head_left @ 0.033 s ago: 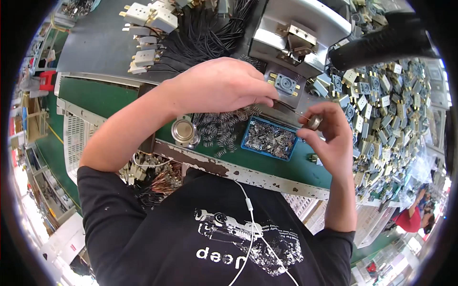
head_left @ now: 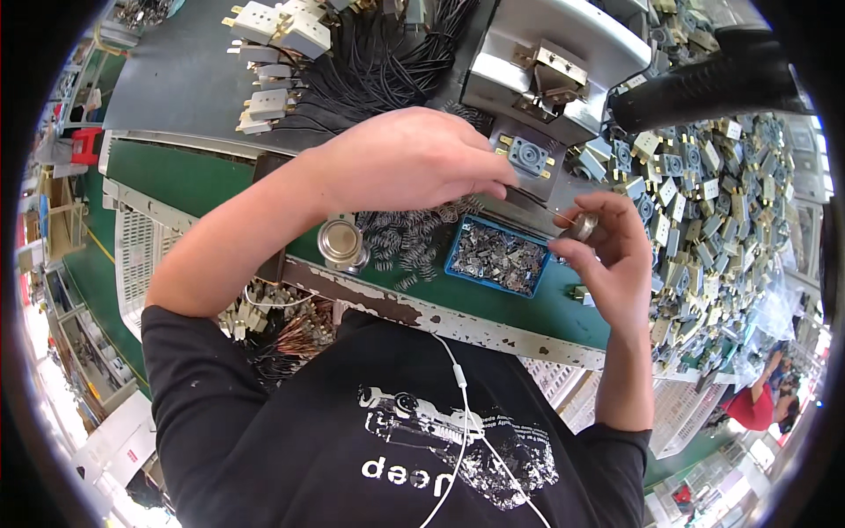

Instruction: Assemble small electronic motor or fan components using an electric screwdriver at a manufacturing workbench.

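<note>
Between the closed fingertips of my left hand [head_left: 422,163] is a thin dark tool [head_left: 535,200], its fine tip pointing at my right hand [head_left: 616,255]. The fingers of that right hand pinch a small round metal piece [head_left: 583,226], and the tool's tip is at or very near it; contact is unclear. A grey square socket part [head_left: 528,157] with brass tabs lies on the metal plate just beyond the tool. Below the hands, a blue tray [head_left: 500,283] holds many small metal parts. Loose coil springs [head_left: 400,239] lie under my left wrist.
A metal press-like fixture [head_left: 554,66] stands at the back, with a black hose-like tube [head_left: 704,88] to its right. Socket parts [head_left: 687,202] are heaped on the right. Black cables [head_left: 378,70] with white plugs lie back left. A round metal tin [head_left: 340,240] stands near the front edge.
The round metal piece in my right hand is tilted slightly, showing more of its face. Both hands otherwise keep nearly the same place.
</note>
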A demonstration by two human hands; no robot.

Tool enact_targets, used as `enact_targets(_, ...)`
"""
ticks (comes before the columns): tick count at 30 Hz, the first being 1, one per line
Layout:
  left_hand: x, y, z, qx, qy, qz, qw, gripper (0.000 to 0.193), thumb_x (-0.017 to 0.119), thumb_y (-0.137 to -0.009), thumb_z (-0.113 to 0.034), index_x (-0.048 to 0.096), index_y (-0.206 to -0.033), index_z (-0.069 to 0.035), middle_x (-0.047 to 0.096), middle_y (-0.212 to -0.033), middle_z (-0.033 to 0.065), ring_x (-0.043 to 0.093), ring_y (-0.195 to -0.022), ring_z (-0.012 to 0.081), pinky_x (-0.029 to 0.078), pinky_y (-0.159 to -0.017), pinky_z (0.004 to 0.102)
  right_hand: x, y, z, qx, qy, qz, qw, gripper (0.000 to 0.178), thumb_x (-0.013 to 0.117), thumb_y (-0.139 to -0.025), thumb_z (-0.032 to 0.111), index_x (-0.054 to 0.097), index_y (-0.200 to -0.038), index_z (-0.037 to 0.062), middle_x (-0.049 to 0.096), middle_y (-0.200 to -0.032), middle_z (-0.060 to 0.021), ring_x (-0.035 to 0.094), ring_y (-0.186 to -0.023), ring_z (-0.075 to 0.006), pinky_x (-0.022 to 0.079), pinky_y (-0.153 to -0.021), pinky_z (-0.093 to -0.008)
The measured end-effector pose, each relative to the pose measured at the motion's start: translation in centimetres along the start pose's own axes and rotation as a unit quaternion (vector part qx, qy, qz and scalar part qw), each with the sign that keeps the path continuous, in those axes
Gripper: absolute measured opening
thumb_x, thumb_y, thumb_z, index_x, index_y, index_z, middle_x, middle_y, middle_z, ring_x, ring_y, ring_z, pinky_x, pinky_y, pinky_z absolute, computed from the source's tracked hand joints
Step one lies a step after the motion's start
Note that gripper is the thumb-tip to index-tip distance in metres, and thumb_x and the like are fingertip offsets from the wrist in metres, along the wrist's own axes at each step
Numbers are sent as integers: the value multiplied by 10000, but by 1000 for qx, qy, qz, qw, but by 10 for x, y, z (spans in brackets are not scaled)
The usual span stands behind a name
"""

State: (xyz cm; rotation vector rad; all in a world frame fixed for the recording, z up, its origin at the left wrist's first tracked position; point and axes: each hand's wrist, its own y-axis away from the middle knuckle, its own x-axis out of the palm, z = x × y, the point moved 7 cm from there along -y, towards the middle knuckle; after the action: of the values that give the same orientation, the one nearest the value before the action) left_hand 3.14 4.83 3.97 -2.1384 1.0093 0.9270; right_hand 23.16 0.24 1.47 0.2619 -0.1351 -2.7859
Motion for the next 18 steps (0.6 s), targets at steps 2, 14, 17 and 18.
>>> enact_targets(2,0,3,-4,6,-13,-20,1000,145,647,-922,-172,690,-1030,-85,716,-895,92,689,-884,316,557,-787,429,-4,-1,4,-29,-48,15,998,448,673,-940,30,499,-1351,-17,654,-1209,-153,661,-1014,-210,559,-860,-337)
enact_targets(14,21,17,-4,13,-13,63,998,205,664,-936,-256,715,-1086,-126,653,-847,76,658,-854,293,533,-796,414,2,-55,11,-49,442,-168,880,187,697,-942,189,731,-1055,44,730,-926,-138,683,-708,-270,520,-657,-362)
enact_targets(17,22,17,-2,10,-18,69,997,201,661,-937,-256,714,-1081,-127,648,-839,76,660,-856,294,533,-793,414,4,-57,15,-90,446,-168,875,160,699,-934,177,735,-1046,69,726,-912,-139,674,-688,-265,515,-648,-362)
enact_targets(18,22,18,-2,10,-18,68,997,201,661,-937,-256,714,-1081,-127,648,-839,76,660,-856,294,533,-793,414,3,-59,15,-90,447,-168,874,160,699,-934,177,735,-1046,69,726,-912,-139,674,-688,-265,515,-648,-362)
